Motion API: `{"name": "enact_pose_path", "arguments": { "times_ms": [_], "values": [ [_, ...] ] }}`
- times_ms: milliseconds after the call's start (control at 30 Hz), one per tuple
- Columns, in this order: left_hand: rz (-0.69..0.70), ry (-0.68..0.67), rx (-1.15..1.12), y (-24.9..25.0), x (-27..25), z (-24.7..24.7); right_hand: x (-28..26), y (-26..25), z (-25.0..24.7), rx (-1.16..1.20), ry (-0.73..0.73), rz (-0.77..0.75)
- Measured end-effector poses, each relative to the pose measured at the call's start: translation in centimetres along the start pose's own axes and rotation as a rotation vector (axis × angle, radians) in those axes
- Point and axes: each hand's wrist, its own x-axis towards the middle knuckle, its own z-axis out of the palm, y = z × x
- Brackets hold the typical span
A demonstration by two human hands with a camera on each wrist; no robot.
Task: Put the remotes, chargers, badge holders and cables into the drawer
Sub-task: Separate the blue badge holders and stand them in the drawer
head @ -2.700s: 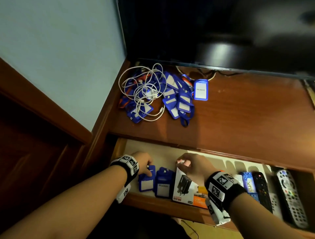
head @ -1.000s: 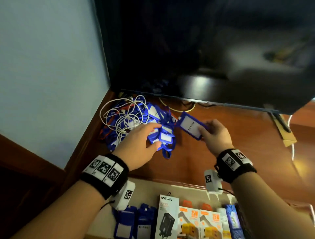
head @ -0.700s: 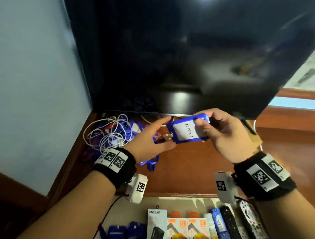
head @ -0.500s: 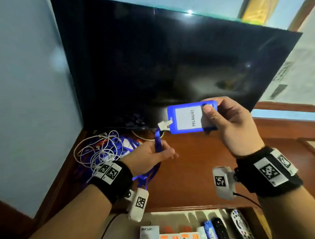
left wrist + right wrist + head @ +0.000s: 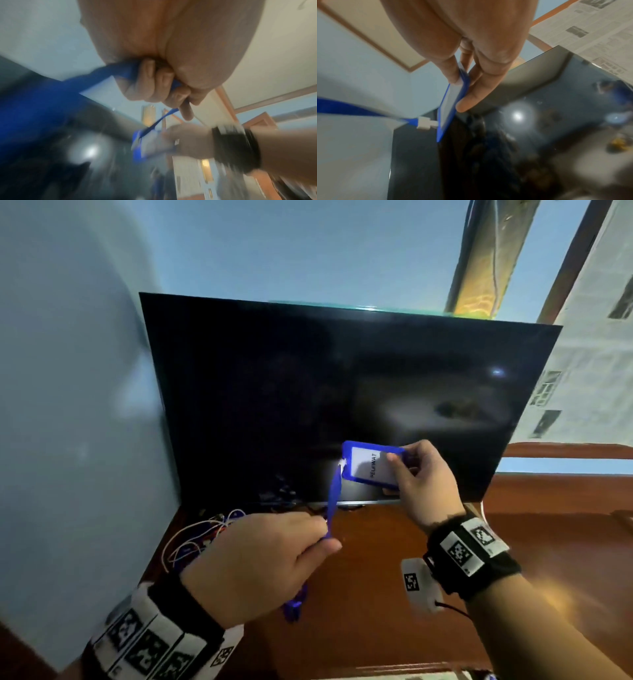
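Note:
My right hand pinches a blue badge holder with a white card, raised in front of the TV screen; the same badge holder shows edge-on between thumb and fingers in the right wrist view. Its blue lanyard runs taut down from a white clip to my left hand, whose curled fingers grip the lanyard. The strap's tail hangs below that fist. A tangle of white cables over more blue badge holders lies at the back left of the wooden top, mostly hidden by my left hand.
A large dark TV stands at the back of the wooden cabinet top. A pale blue wall closes off the left side. Only a sliver of the open drawer shows at the bottom edge.
Both hands left the drawer and went to the pile. The right hand picked up a badge holder and lifted it. The left hand slid down the lanyard, pulling it taut. The view tilted upward.

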Motion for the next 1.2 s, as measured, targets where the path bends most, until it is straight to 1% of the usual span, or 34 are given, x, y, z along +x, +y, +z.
{"name": "enact_pose_path", "arguments": {
  "times_ms": [67, 167, 233, 300, 367, 433, 467, 533, 600, 700, 767, 800, 867, 900, 933, 967, 1033, 1067, 1100, 1133, 1200],
  "values": [
    [0.062, 0.08, 0.004, 0.2, 1.0, -2.6, -1.2, 0.5, 1.6, -0.086, -0.09, -0.023],
    [-0.029, 0.092, -0.023, -0.5, 3.5, -5.7, -3.6, 0.9, 3.9, 0.048, -0.331, -0.036],
    [-0.075, 0.098, 0.021, -2.3, 5.1, -6.4, -5.5, 0.5, 4.9, 0.155, -0.462, -0.075],
    [-0.12, 0.099, 0.033, -4.9, 6.2, -6.3, -6.8, -0.2, 5.3, 0.233, -0.511, -0.127],
    [-0.203, 0.081, 0.012, -7.6, 6.8, -5.6, -7.7, -1.3, 5.3, 0.35, -0.524, -0.134],
    [-0.294, 0.044, -0.014, -10.0, 6.6, -4.1, -8.0, -2.7, 4.6, 0.482, -0.499, -0.126],
    [-0.328, 0.015, -0.055, -11.0, 6.1, -3.0, -7.9, -3.4, 4.2, 0.544, -0.461, -0.129],
    [-0.392, -0.042, -0.219, -12.0, 4.5, -0.5, -7.2, -4.6, 3.1, 0.658, -0.369, -0.12],
    [-0.424, -0.102, -0.281, -11.4, 2.6, 1.8, -6.1, -5.4, 2.2, 0.714, -0.277, -0.099],
    [-0.412, -0.158, -0.31, -7.4, 0.1, 3.9, -4.1, -4.9, 1.8, 0.741, -0.126, -0.034],
    [-0.391, -0.181, -0.355, -4.1, -1.4, 4.3, -2.8, -3.6, 2.2, 0.694, -0.042, 0.009],
    [-0.359, -0.174, -0.357, -2.6, -2.0, 4.2, -2.3, -2.8, 2.4, 0.627, -0.012, 0.006],
    [-0.287, -0.146, -0.297, -0.3, -2.6, 3.3, -1.8, -1.1, 3.1, 0.371, 0.014, -0.054],
    [-0.245, -0.122, -0.25, 0.5, -2.5, 2.6, -1.9, -0.3, 3.6, 0.234, -0.019, -0.088],
    [-0.207, -0.085, -0.204, 1.0, -2.2, 1.7, -2.5, 0.2, 4.0, 0.133, -0.087, -0.098],
    [-0.179, -0.033, -0.157, 1.2, -1.8, 0.7, -3.5, 0.4, 4.5, 0.102, -0.185, -0.091],
    [-0.153, 0.096, -0.047, 0.3, -0.8, -1.2, -6.0, 0.6, 5.3, 0.162, -0.436, -0.068],
    [-0.163, 0.143, -0.016, -0.6, -0.3, -2.0, -7.3, 0.3, 5.4, 0.218, -0.532, -0.061],
    [-0.189, 0.169, -0.017, -1.7, 0.3, -2.7, -8.3, 0.1, 5.4, 0.286, -0.59, -0.052],
    [-0.234, 0.167, -0.03, -2.9, 0.7, -3.3, -9.2, -0.4, 5.2, 0.372, -0.61, -0.043],
    [-0.354, 0.101, -0.081, -5.6, 0.9, -3.5, -10.1, -1.5, 4.5, 0.534, -0.56, -0.018]
  ]
}}
